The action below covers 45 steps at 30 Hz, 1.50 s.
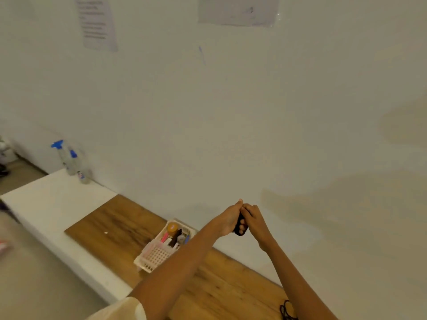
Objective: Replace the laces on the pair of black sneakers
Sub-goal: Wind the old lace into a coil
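Both arms are stretched out in front of the white wall, above the wooden table top (120, 222). My left hand (227, 219) and my right hand (255, 221) meet and together grip a small black bundle (240, 225). It looks like a coiled black lace, though blur keeps me from being sure. Fingers of both hands curl round it. A loose black lace (287, 311) lies on the wood at the bottom edge, beside my right forearm. No sneaker is in view.
A white perforated basket (153, 257) with an orange-capped bottle and small items stands on the wood under my left forearm. Two blue-topped spray bottles (69, 161) stand on the white counter (53, 204) at far left. Papers hang on the wall.
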Each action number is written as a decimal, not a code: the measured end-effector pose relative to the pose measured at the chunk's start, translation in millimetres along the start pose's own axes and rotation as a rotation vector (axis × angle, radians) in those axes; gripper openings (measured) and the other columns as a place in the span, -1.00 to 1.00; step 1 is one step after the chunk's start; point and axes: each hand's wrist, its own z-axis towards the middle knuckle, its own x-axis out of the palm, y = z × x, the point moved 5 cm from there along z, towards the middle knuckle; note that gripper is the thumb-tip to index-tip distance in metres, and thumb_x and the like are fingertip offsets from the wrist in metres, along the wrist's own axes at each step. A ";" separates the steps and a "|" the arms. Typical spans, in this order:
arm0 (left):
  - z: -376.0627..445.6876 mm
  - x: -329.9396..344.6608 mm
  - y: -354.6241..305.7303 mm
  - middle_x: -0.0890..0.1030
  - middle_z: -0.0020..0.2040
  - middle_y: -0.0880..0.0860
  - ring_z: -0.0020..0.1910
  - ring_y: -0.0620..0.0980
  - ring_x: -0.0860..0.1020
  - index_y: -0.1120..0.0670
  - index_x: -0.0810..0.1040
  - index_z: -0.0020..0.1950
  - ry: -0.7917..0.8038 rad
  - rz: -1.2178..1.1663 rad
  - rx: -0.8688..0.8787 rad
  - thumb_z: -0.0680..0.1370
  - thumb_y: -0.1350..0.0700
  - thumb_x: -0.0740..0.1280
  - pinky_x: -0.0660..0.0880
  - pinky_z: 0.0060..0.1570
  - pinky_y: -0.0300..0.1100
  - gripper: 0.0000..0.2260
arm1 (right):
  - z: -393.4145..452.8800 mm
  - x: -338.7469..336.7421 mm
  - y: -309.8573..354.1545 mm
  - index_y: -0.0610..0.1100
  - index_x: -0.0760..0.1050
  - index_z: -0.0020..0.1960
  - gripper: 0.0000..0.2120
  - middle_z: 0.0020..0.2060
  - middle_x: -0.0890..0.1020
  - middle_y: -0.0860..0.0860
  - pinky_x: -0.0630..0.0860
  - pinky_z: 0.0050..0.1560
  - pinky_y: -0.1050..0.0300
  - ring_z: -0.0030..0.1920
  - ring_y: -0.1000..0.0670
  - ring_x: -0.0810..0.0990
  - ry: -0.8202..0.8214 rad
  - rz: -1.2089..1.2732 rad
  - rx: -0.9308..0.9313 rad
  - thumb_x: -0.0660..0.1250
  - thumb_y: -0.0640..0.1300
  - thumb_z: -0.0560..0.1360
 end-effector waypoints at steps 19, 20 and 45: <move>21.6 -306.9 230.5 0.42 -0.43 0.10 -0.55 -0.05 0.36 0.16 0.46 -0.18 -0.680 -0.137 -0.328 0.67 -0.02 0.01 0.34 -0.52 -0.25 -0.61 | 40.9 343.3 -171.6 -0.04 0.54 -0.09 -0.84 -0.31 0.58 0.07 0.41 -0.32 0.38 -0.29 0.10 0.54 0.275 0.020 0.410 0.22 -0.16 0.61; 30.6 -323.8 237.7 0.48 -0.37 0.13 -0.48 -0.02 0.42 0.16 0.48 -0.16 -0.678 -0.151 -0.335 0.65 -0.05 0.03 0.41 -0.45 -0.19 -0.61 | 47.4 354.3 -176.6 -0.05 0.54 -0.07 -0.85 -0.27 0.60 0.06 0.41 -0.29 0.41 -0.25 0.11 0.55 0.247 0.042 0.411 0.22 -0.15 0.61; 139.2 -431.7 271.4 0.42 -0.08 -0.05 -0.08 -0.13 0.43 0.05 0.39 0.14 -0.330 0.237 -0.333 0.66 -0.13 -0.07 0.34 -0.06 -0.23 -0.65 | 114.4 462.2 -314.1 -0.26 0.56 0.09 -0.78 -0.01 0.62 -0.08 0.52 0.13 0.03 0.01 -0.07 0.58 -0.165 0.105 0.874 0.17 -0.20 0.62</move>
